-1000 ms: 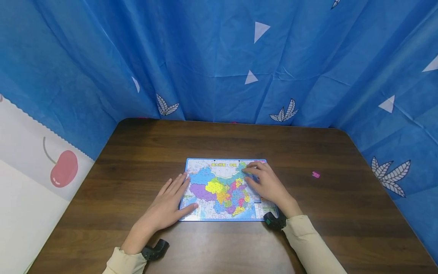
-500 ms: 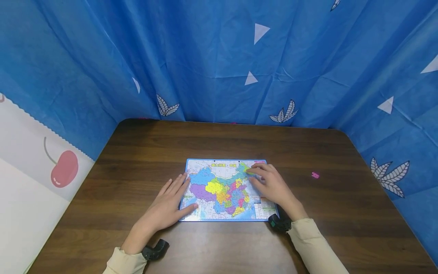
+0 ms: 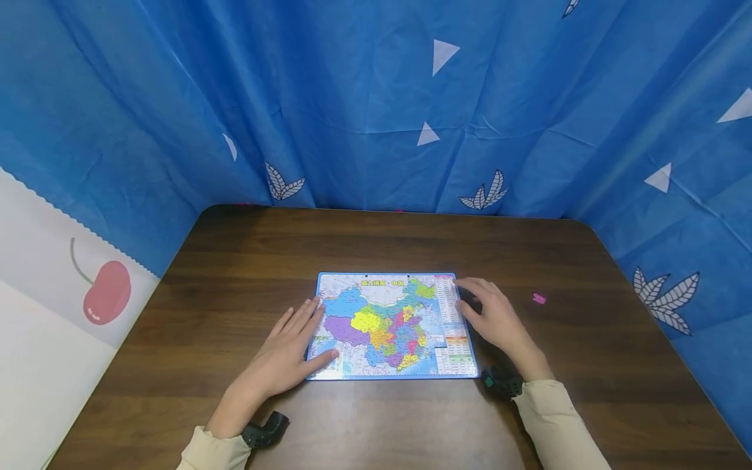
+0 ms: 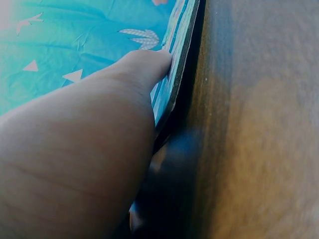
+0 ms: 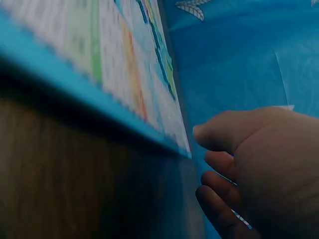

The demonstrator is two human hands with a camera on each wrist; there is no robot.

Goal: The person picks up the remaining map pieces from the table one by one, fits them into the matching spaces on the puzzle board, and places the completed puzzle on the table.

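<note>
A map puzzle board (image 3: 376, 372) of China with coloured province pieces lies flat on the table. My left hand (image 3: 288, 349) rests on its left edge, fingers straight and spread, the thumb on the lower left corner. In the left wrist view the thumb (image 4: 149, 64) lies on the board's surface at the edge. My right hand (image 3: 493, 313) is just off the board's right edge, fingers loosely bent with nothing between them. The right wrist view has that hand's thumb and fingers apart beside the board's edge. Right of that hand lies a small pink puzzle piece (image 3: 538, 298).
The dark wooden table (image 3: 247, 254) reaches back to a blue patterned curtain (image 3: 352, 98). A white cloth with a cherry print (image 3: 106, 294) hangs at the left. Black wrist cameras sit on both wrists.
My right hand has moved right, off the upper right of the map to the board's right edge, uncovering the green northeast piece. The left hand has stayed in place.
</note>
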